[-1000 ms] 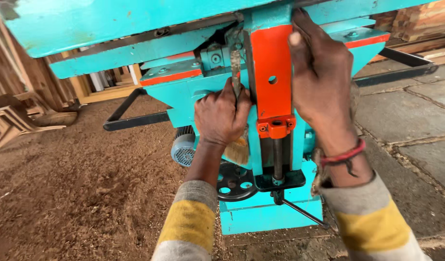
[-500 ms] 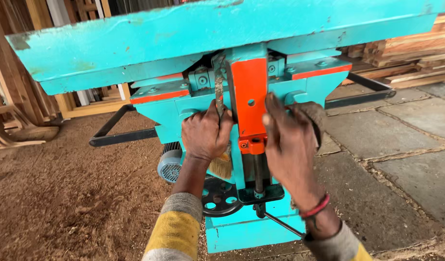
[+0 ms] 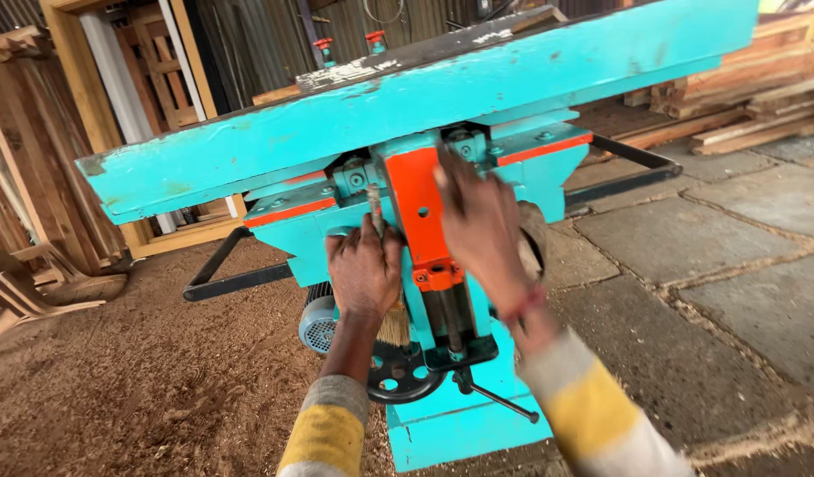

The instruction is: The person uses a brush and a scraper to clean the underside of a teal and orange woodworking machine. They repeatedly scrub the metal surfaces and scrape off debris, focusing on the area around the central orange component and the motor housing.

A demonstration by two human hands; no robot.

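A turquoise woodworking machine [image 3: 442,97] with a long flat table stands in front of me. An orange upright plate [image 3: 420,208] runs down its front. My left hand [image 3: 365,269] is closed around a thin tool whose tip pokes up beside the orange plate; a brush-like bristle end shows below the hand. My right hand [image 3: 479,225] lies on the right side of the orange plate, fingers reaching up to the block under the table. A black handwheel [image 3: 405,378] and a grey motor [image 3: 319,325] sit low on the machine.
Sawdust covers the ground [image 3: 115,389] on the left. Stone paving [image 3: 734,256] lies on the right. Wooden frames and doors [image 3: 151,71] lean at the back left, planks [image 3: 743,97] are stacked at the back right, and a black bar [image 3: 239,281] sticks out left.
The view has pulled back and up, showing the whole table. My right hand has shifted from the plate's top to its right side. My left hand stays by the plate with its tool.
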